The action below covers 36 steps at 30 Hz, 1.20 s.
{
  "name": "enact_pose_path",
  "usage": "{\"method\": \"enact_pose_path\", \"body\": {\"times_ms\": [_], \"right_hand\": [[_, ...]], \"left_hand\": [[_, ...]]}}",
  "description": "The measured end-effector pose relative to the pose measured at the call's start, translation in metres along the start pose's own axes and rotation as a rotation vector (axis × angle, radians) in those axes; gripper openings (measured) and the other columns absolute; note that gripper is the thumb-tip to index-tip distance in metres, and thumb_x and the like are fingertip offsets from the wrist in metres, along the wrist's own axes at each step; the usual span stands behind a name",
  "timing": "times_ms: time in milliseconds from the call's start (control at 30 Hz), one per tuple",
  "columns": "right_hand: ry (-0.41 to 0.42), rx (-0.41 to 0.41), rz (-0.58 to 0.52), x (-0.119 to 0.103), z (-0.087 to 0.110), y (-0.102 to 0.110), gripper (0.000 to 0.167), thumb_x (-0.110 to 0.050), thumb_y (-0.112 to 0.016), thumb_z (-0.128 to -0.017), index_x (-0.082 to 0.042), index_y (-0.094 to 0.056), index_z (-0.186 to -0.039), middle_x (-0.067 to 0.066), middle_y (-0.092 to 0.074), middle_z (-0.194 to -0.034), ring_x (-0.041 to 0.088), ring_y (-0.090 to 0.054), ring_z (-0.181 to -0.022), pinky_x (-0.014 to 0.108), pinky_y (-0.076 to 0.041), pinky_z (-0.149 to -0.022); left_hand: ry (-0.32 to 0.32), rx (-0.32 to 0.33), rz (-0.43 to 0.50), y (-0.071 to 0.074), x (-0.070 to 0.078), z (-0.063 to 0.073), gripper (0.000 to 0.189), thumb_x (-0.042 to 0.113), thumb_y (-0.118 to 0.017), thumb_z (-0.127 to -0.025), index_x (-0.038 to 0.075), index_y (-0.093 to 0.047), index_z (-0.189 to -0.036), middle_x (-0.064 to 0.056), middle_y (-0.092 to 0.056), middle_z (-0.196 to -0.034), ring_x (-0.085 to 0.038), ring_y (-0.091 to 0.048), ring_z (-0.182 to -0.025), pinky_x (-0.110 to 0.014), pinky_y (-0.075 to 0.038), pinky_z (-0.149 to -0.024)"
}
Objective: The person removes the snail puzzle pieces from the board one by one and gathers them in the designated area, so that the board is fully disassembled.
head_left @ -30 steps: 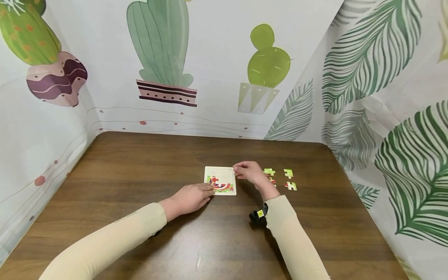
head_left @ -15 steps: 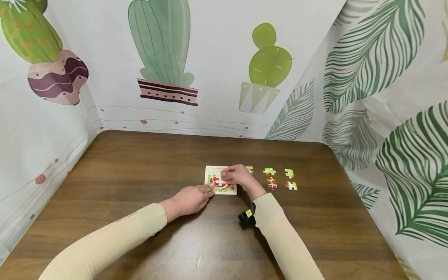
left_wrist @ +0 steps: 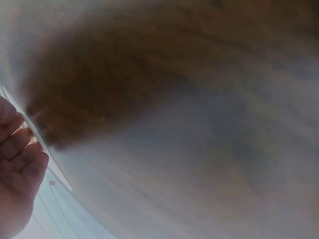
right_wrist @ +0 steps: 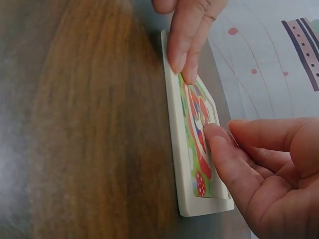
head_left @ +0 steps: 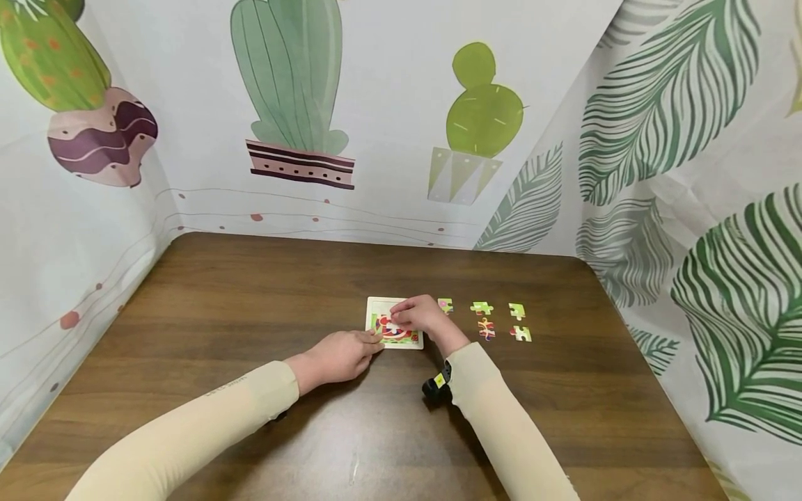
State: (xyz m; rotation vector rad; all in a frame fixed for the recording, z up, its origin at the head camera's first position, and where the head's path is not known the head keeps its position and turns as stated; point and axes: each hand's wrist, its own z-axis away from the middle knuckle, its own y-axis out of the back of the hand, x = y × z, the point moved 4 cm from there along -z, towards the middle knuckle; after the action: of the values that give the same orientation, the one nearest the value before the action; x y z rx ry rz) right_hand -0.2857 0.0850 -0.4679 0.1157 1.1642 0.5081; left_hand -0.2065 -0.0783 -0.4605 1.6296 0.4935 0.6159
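A square jigsaw puzzle tray (head_left: 379, 303) with a pale raised border lies on the table, its near part filled with a red and green picture. My left hand (head_left: 341, 356) rests its extended fingers on the tray's near left corner; the right wrist view shows those fingertips (right_wrist: 180, 55) on the border and picture edge. Over the middle of the picture, my right hand (head_left: 425, 316) has thumb and fingers brought together on a puzzle piece, mostly hidden by the fingers. In the right wrist view the right thumb (right_wrist: 224, 154) is down at the picture surface.
Several loose puzzle pieces lie right of the tray, among them a green one (head_left: 482, 307) and a red-patterned one (head_left: 486, 330). The brown wooden table (head_left: 263, 278) ends at a patterned cloth wall (head_left: 388, 174). A black wrist camera (head_left: 436, 388) hangs under the right wrist.
My right hand has moved left from the tray's far right corner to over its middle, uncovering loose pieces behind it. The left hand has stayed on the near left corner.
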Motion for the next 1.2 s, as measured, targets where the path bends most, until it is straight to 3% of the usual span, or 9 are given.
{"method": "enact_pose_path", "body": {"times_ms": [267,633,933,1200], "right_hand": [[0.022,-0.033,0.071,-0.004,-0.006,-0.008,0.024,-0.002,-0.066,-0.096,0.005,-0.074,-0.118,0.020,-0.075,-0.115,0.006,-0.063,-0.083,0.023,-0.061,-0.083],[0.010,-0.042,0.125,-0.010,-0.009,-0.010,0.024,-0.003,-0.068,-0.095,0.004,-0.075,-0.116,0.018,-0.076,-0.110,0.006,-0.061,-0.075,0.018,-0.057,-0.072],[0.094,-0.013,0.234,-0.014,-0.008,-0.012,0.019,-0.003,-0.068,-0.093,0.004,-0.077,-0.108,0.012,-0.076,-0.095,0.005,-0.055,-0.066,0.014,-0.048,-0.060],[0.165,0.033,0.313,-0.013,-0.003,-0.011,0.014,-0.008,-0.072,-0.091,0.000,-0.078,-0.101,0.009,-0.074,-0.091,0.008,-0.054,-0.069,0.016,-0.044,-0.060]], "left_hand": [[0.003,0.031,0.020,0.001,0.000,0.003,0.032,0.008,-0.061,-0.095,0.004,-0.074,-0.124,-0.014,-0.072,-0.131,-0.026,-0.070,-0.123,-0.039,-0.057,-0.102],[0.030,-0.006,0.036,0.003,-0.004,0.003,0.031,0.009,-0.061,-0.096,0.007,-0.075,-0.124,-0.011,-0.072,-0.132,-0.025,-0.070,-0.124,-0.040,-0.058,-0.101],[0.046,-0.021,0.039,0.005,-0.004,0.001,0.031,0.009,-0.061,-0.096,0.007,-0.075,-0.124,-0.011,-0.071,-0.134,-0.025,-0.069,-0.125,-0.041,-0.058,-0.101],[0.040,-0.024,0.056,0.004,0.000,-0.001,0.032,0.008,-0.059,-0.097,0.006,-0.074,-0.125,-0.012,-0.071,-0.134,-0.026,-0.069,-0.126,-0.041,-0.057,-0.102]]}}
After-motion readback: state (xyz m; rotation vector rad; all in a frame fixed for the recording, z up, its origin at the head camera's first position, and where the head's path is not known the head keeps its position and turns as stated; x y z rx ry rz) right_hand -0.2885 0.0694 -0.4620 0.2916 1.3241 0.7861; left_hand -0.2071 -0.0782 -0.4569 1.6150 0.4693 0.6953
